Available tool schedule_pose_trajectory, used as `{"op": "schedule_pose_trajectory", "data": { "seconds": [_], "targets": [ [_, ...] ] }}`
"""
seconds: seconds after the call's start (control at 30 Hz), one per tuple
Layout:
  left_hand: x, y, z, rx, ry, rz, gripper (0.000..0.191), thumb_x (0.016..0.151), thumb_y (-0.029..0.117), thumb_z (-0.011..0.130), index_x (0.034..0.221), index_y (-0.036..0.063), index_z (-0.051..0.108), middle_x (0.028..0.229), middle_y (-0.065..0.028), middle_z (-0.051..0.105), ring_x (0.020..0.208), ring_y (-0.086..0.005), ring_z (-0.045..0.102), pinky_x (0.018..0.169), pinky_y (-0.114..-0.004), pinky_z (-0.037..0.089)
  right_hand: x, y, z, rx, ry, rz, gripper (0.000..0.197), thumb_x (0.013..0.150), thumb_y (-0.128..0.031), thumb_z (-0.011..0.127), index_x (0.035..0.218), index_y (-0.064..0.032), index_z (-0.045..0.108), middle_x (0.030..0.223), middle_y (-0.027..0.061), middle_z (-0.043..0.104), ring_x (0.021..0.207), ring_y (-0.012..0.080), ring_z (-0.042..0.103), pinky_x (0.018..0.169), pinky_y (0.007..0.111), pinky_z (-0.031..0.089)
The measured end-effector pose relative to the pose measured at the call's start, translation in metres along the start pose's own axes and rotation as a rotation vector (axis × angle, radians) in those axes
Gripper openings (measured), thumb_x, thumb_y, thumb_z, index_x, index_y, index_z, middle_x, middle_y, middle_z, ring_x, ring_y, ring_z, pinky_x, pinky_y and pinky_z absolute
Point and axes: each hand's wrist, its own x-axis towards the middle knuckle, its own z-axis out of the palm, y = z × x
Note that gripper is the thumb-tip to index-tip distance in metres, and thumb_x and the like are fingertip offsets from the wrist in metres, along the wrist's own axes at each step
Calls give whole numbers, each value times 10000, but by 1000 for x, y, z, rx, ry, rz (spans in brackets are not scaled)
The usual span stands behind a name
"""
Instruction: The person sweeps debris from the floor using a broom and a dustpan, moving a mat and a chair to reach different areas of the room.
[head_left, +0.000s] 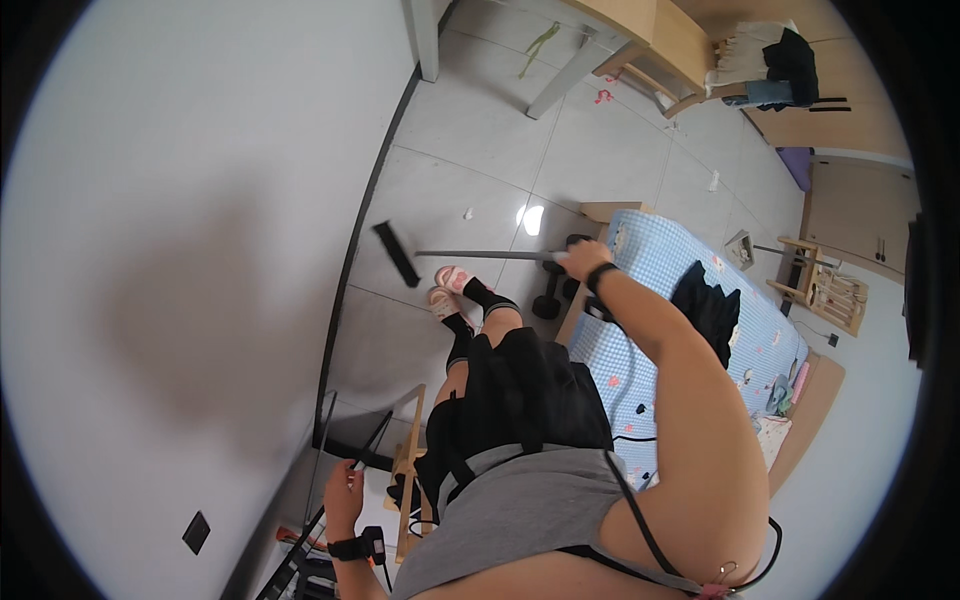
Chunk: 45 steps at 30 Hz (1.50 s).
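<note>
At the end of my outstretched right arm, my right hand (585, 259) is closed around the grey handle (487, 255) of a broom. Its narrow black head (396, 253) is close to the wall's dark skirting, just past my slippers (452, 280); whether the bristles touch the floor I cannot tell. My left hand (343, 495) is low on the left, fingers curled, beside a thin black bar (373, 441). Whether it grips the bar is unclear. Both wrists wear black bands with small devices.
A bed (645, 247) with a blue checked cover stands to my right, black dumbbells (547, 304) beside it. A table leg (570, 79) and pink scraps (604, 96) are ahead. A long-handled dustpan (741, 250) lies beyond the bed. A wooden frame (409, 480) is near my left side.
</note>
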Motion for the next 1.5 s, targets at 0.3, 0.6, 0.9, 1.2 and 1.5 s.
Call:
{"op": "schedule_pose_trajectory", "data": {
  "seconds": [0.3, 0.6, 0.9, 1.2, 1.5],
  "targets": [
    [39, -14, -11, 25, -14, 16, 256, 844, 180, 550, 1061, 46, 532, 857, -116, 623, 785, -284, 599, 671, -377, 468, -78, -69, 4, 239, 223, -2, 522, 871, -470, 429, 763, -12, 655, 752, 194, 639, 726, 374, 628, 647, 446, 513],
    [67, 1, -16, -34, -18, 115, 256, 846, 174, 543, 1067, 44, 537, 867, -114, 616, 806, -277, 600, 690, -360, 473, -27, -6, 53, 216, -51, 305, 439, 877, -437, 416, 1011, -80, 634, 1058, 160, 607, 974, 337, 592, 817, 438, 478],
    [78, 12, -17, 67, -61, 125, 256, 846, 165, 542, 1074, 50, 536, 870, -105, 608, 824, -267, 592, 721, -357, 468, -45, -26, 1, 429, 155, 99, 570, 877, -493, 404, 835, 23, 643, 867, 258, 619, 827, 406, 611, 730, 457, 497],
    [93, 44, -12, -4, -125, 146, 245, 846, 165, 546, 1065, 53, 539, 868, -104, 613, 841, -265, 589, 732, -358, 465, 36, 38, 21, 522, -59, 503, 689, 802, -594, 438, 1098, 10, 588, 1116, 229, 576, 1060, 355, 547, 900, 422, 423],
    [121, 57, -7, 107, -78, 273, 247, 837, 156, 553, 1063, 58, 541, 875, -108, 609, 847, -270, 582, 738, -365, 464, -76, 103, 33, 593, 90, 438, 690, 837, -549, 442, 857, 121, 607, 861, 339, 584, 877, 458, 574, 796, 455, 455]
  ]
}}
